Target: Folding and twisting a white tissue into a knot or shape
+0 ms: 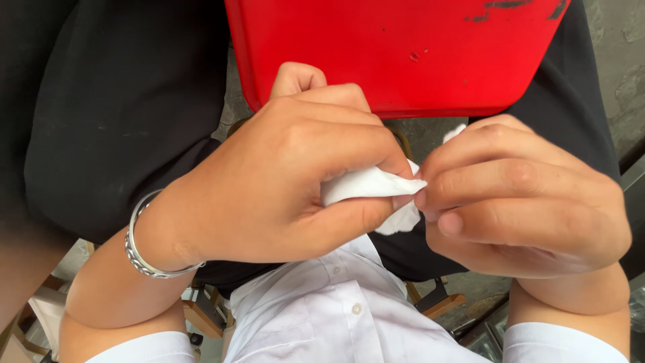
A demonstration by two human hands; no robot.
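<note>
Both of my hands are closed around a small white piece of folded fabric or tissue (366, 183) held over my lap. My left hand (282, 178) wraps most of it, thumb underneath, with a silver bracelet (141, 250) on the wrist. My right hand (517, 195) pinches its right end with the fingertips; a bit of white sticks out above and below those fingers. Most of the white piece is hidden inside my hands.
A red plastic tray (403, 54) with scuff marks lies across my black-clad knees just beyond the hands. My white buttoned shirt (336, 302) fills the lower middle. Wooden chair parts (201, 316) and rough grey floor (618, 60) show at the edges.
</note>
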